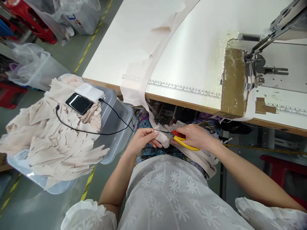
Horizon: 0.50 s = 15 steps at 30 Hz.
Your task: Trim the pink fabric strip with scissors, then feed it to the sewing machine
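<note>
My left hand (pixel 144 139) pinches the end of a pale fabric strip (pixel 163 139) over my lap, fingers closed on it. My right hand (pixel 195 136) is closed round a pair of small snips with yellow and red handles (pixel 183 141); their blades reach left to the strip beside my left fingers. The strip runs up from my lap over the table's front edge and across the white sewing table (pixel 192 64). More of the same pale strip lies looped on my lap under my right wrist.
A sewing machine (pixel 259 64) stands at the table's right, with a tape-covered block (pixel 233 83) beside it. Left of me a clear plastic bin (pixel 115 127) holds several beige fabric pieces, a phone (pixel 78 103) and a white power bank (pixel 90 92) with a black cable.
</note>
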Each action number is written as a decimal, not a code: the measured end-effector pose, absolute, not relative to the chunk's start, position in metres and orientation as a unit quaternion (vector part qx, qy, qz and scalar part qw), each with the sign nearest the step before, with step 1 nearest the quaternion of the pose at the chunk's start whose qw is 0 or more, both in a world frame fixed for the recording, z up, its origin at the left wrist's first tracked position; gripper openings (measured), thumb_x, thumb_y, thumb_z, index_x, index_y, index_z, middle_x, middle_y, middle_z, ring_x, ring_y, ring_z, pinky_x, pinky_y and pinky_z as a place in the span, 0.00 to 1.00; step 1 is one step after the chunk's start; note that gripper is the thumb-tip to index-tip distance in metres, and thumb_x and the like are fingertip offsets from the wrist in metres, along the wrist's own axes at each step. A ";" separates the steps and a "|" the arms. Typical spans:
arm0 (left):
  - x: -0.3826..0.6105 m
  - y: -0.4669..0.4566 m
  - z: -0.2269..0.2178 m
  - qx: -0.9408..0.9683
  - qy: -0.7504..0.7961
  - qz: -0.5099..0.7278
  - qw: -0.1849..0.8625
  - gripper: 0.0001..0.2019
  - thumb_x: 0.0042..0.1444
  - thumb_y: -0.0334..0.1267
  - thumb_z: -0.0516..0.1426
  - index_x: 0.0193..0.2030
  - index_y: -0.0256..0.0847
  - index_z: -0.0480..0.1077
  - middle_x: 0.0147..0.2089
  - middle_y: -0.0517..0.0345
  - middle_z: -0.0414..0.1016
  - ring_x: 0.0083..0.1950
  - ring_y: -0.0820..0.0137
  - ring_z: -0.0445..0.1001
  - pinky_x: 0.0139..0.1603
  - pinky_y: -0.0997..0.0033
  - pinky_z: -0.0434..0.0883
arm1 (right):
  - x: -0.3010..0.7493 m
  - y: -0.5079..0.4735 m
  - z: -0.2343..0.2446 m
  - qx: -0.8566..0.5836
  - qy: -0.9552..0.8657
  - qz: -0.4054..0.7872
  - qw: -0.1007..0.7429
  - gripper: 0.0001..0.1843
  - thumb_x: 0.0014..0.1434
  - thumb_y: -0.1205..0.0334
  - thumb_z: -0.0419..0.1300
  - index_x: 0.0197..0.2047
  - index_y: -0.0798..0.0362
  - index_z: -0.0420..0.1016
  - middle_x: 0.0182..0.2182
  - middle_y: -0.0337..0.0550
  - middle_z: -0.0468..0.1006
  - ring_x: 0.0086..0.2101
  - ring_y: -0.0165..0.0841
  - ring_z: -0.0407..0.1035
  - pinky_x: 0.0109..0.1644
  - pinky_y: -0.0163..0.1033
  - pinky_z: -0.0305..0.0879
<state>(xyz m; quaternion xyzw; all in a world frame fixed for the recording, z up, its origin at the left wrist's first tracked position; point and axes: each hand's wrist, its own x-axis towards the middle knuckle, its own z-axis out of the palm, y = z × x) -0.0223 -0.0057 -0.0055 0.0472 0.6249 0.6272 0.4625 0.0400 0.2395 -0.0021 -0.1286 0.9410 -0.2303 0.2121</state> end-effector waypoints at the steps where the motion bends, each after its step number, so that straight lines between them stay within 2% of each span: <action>1: -0.022 -0.005 -0.006 0.045 0.626 0.626 0.463 0.21 0.54 0.55 0.64 0.35 0.35 0.75 0.27 0.50 0.80 0.31 0.63 0.81 0.31 0.73 0.74 | 0.041 0.239 -0.004 -0.122 0.937 -0.251 0.210 0.27 0.61 0.37 0.52 0.22 0.49 0.52 0.17 0.37 0.60 0.20 0.32 0.55 0.26 0.38 0.42; 5: -0.014 0.010 -0.006 0.056 0.618 0.622 0.477 0.24 0.52 0.59 0.63 0.39 0.37 0.70 0.29 0.52 0.79 0.32 0.62 0.82 0.33 0.70 0.76 | 0.045 0.230 -0.006 -0.086 0.890 -0.409 0.181 0.25 0.60 0.36 0.53 0.26 0.49 0.55 0.20 0.35 0.60 0.22 0.31 0.56 0.27 0.37 0.48; 7: -0.012 0.022 0.000 0.088 0.610 0.614 0.494 0.26 0.54 0.63 0.59 0.43 0.40 0.65 0.29 0.54 0.78 0.31 0.62 0.81 0.32 0.68 0.76 | 0.046 0.222 -0.002 -0.071 0.857 -0.491 0.141 0.22 0.61 0.42 0.53 0.27 0.48 0.54 0.22 0.34 0.60 0.24 0.31 0.56 0.28 0.36 0.50; 9: -0.021 0.031 0.013 0.146 0.645 0.583 0.472 0.24 0.59 0.63 0.54 0.44 0.41 0.62 0.30 0.56 0.77 0.30 0.64 0.80 0.28 0.68 0.75 | 0.049 0.216 0.002 -0.059 0.840 -0.532 0.089 0.18 0.61 0.48 0.52 0.28 0.48 0.53 0.23 0.35 0.60 0.25 0.30 0.57 0.28 0.36 0.52; 10: -0.031 0.033 0.022 0.182 0.689 0.557 0.427 0.22 0.62 0.60 0.52 0.44 0.41 0.62 0.31 0.56 0.76 0.30 0.65 0.79 0.28 0.69 0.74 | 0.052 0.215 0.005 -0.048 0.841 -0.535 0.061 0.16 0.61 0.50 0.52 0.28 0.48 0.53 0.23 0.35 0.61 0.25 0.30 0.57 0.28 0.36 0.52; 12: -0.063 0.034 0.042 0.248 0.798 0.480 0.268 0.15 0.65 0.50 0.53 0.45 0.40 0.65 0.36 0.53 0.76 0.34 0.67 0.77 0.32 0.68 0.74 | 0.060 0.219 0.011 -0.032 0.855 -0.518 0.010 0.14 0.61 0.53 0.54 0.28 0.49 0.56 0.23 0.36 0.63 0.25 0.31 0.58 0.28 0.36 0.53; 13: -0.084 0.035 0.051 0.271 0.843 0.434 0.167 0.12 0.64 0.46 0.56 0.46 0.39 0.66 0.39 0.52 0.75 0.39 0.65 0.77 0.37 0.67 0.74 | 0.066 0.223 0.014 -0.022 0.862 -0.506 -0.014 0.13 0.61 0.54 0.55 0.29 0.50 0.59 0.24 0.36 0.64 0.24 0.31 0.59 0.28 0.37 0.54; 15: -0.130 0.039 0.064 0.299 0.885 0.357 0.027 0.14 0.58 0.41 0.62 0.46 0.36 0.68 0.44 0.47 0.73 0.50 0.58 0.74 0.45 0.62 0.74 | 0.081 0.235 0.020 0.009 0.870 -0.490 -0.050 0.11 0.63 0.55 0.57 0.31 0.50 0.64 0.26 0.38 0.69 0.25 0.32 0.62 0.29 0.37 0.58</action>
